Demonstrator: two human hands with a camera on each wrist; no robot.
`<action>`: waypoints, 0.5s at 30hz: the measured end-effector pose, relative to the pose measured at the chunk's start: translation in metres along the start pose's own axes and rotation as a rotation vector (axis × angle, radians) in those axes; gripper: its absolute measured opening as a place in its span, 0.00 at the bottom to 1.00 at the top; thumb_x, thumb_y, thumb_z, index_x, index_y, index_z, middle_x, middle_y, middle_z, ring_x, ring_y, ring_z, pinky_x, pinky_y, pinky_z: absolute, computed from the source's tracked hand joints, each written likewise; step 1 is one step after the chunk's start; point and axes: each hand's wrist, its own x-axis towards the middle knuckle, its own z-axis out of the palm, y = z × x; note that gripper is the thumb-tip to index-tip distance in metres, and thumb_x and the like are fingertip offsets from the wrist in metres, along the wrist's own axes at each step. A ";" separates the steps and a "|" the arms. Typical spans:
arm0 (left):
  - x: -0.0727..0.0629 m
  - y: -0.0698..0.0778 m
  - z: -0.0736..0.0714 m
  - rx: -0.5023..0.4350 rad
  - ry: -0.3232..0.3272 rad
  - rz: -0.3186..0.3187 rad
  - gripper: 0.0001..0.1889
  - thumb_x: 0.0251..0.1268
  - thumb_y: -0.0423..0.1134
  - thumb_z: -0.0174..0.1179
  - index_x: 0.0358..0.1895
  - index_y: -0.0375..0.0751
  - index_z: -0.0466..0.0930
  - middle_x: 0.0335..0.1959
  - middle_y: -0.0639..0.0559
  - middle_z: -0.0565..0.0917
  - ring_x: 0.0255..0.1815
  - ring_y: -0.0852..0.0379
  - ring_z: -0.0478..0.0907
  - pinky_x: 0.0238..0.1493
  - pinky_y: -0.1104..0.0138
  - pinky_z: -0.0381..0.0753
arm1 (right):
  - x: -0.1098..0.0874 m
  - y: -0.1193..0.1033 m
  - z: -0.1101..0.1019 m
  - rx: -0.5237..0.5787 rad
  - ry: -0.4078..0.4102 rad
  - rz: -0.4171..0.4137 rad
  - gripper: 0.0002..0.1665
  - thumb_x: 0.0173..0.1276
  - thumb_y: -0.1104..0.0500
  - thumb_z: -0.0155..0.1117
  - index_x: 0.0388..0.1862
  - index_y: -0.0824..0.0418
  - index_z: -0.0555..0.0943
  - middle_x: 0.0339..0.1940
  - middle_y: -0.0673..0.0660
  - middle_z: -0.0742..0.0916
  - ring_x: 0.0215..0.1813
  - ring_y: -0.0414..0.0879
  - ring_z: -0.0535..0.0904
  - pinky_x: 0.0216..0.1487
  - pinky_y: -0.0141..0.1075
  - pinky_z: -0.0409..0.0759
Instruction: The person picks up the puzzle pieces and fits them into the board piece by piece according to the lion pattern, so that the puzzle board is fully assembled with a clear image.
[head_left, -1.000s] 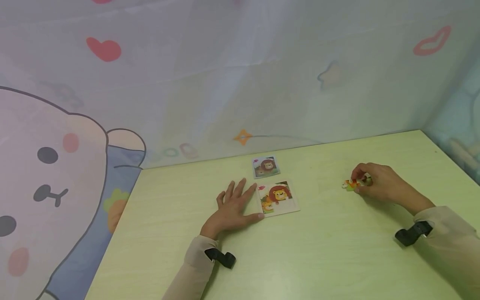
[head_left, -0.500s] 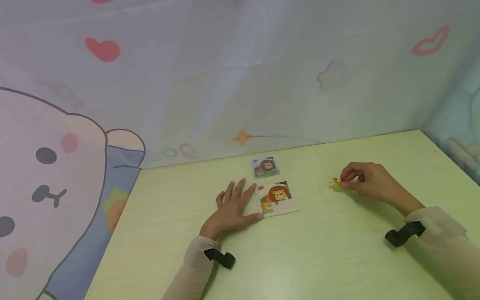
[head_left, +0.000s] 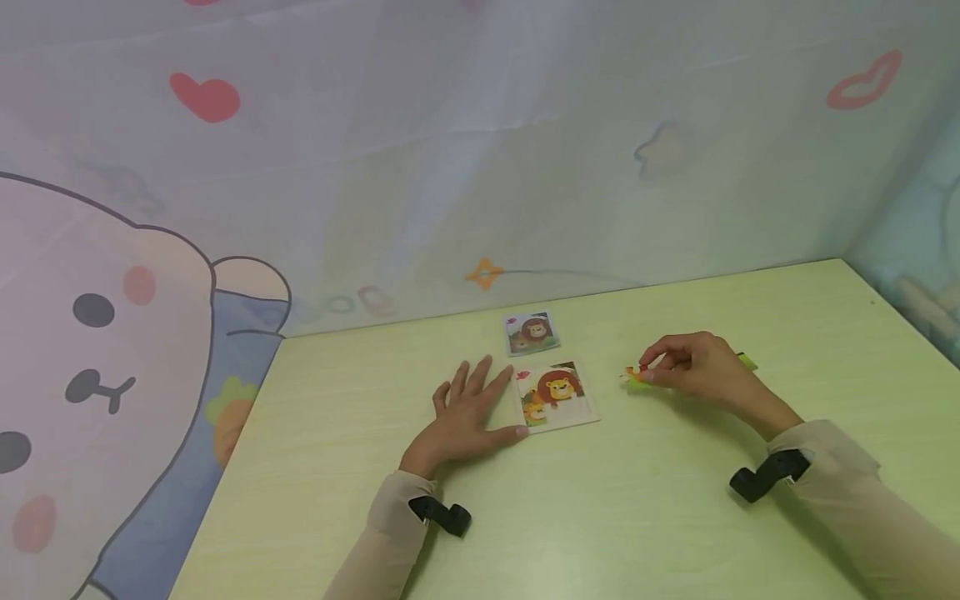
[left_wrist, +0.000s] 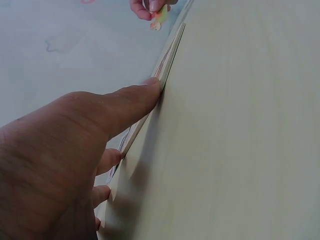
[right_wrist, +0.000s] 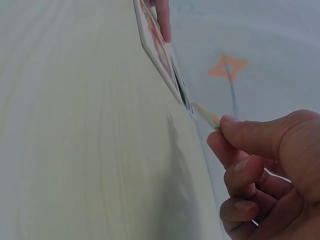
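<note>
My right hand (head_left: 693, 371) pinches an orange and green puzzle piece (head_left: 636, 377) between thumb and forefinger, above the table to the right of the lion puzzle board (head_left: 577, 412). In the right wrist view the piece (right_wrist: 206, 116) shows nearly edge-on at the fingertips. My left hand (head_left: 465, 421) lies with spread fingers at the board's left side, thumb and forefinger touching its edge. A lion, a cub and a pink shape fill much of the board; its lower right part is bare and pale. In the left wrist view the thumb rests on the edge of the board (left_wrist: 172, 55).
A small picture card (head_left: 531, 333) with the same lion lies just behind the board. Another green piece (head_left: 747, 361) lies on the table, partly hidden behind my right hand. A printed cloth (head_left: 420, 167) hangs along the table's back edge.
My right hand has lifted the puzzle piece and carried it left toward the board, uncovering part of a green piece behind it. My left hand and the board have stayed put.
</note>
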 end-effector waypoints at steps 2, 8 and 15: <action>0.002 -0.005 0.004 0.002 0.005 0.001 0.53 0.67 0.76 0.60 0.89 0.63 0.49 0.93 0.47 0.41 0.93 0.35 0.28 0.81 0.30 0.33 | 0.002 -0.003 0.006 0.019 -0.011 0.000 0.08 0.69 0.54 0.79 0.44 0.53 0.91 0.29 0.54 0.91 0.27 0.38 0.75 0.31 0.32 0.70; 0.000 -0.003 0.003 -0.006 0.014 0.009 0.53 0.66 0.78 0.58 0.89 0.64 0.50 0.93 0.46 0.42 0.92 0.35 0.29 0.81 0.30 0.33 | 0.009 -0.011 0.025 0.078 -0.045 -0.022 0.09 0.68 0.54 0.80 0.44 0.54 0.91 0.27 0.56 0.89 0.26 0.38 0.73 0.30 0.32 0.69; -0.004 0.009 -0.006 0.020 -0.010 -0.013 0.50 0.70 0.72 0.60 0.89 0.61 0.50 0.93 0.45 0.42 0.92 0.33 0.30 0.81 0.30 0.36 | 0.017 -0.018 0.046 0.117 -0.081 -0.049 0.07 0.69 0.56 0.78 0.44 0.55 0.91 0.26 0.54 0.89 0.27 0.38 0.74 0.34 0.32 0.69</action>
